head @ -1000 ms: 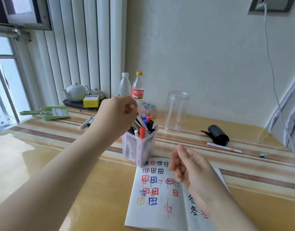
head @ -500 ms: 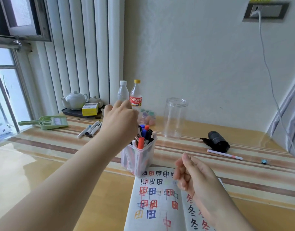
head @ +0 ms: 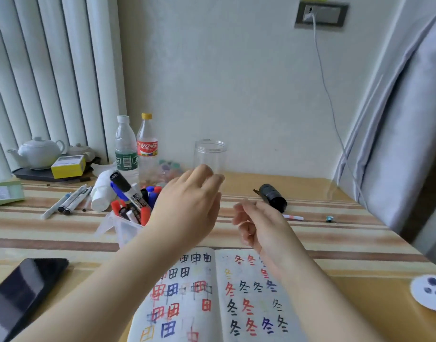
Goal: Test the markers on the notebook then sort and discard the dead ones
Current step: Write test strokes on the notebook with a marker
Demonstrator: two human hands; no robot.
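Between markers, both my hands free over the table.

Head view: my left hand (head: 187,208) hovers beside the tub (head: 124,227) of markers (head: 135,203), fingers relaxed and holding nothing, close enough, I judge, to draw the next pen. My right hand (head: 257,224) waits loosely curled, also holding nothing, above the notebook (head: 212,304), which lies open at the table's (head: 39,233) near edge so test strokes land easily. Some pens (head: 69,202) lie apart toward the far left edge, perhaps already sorted.
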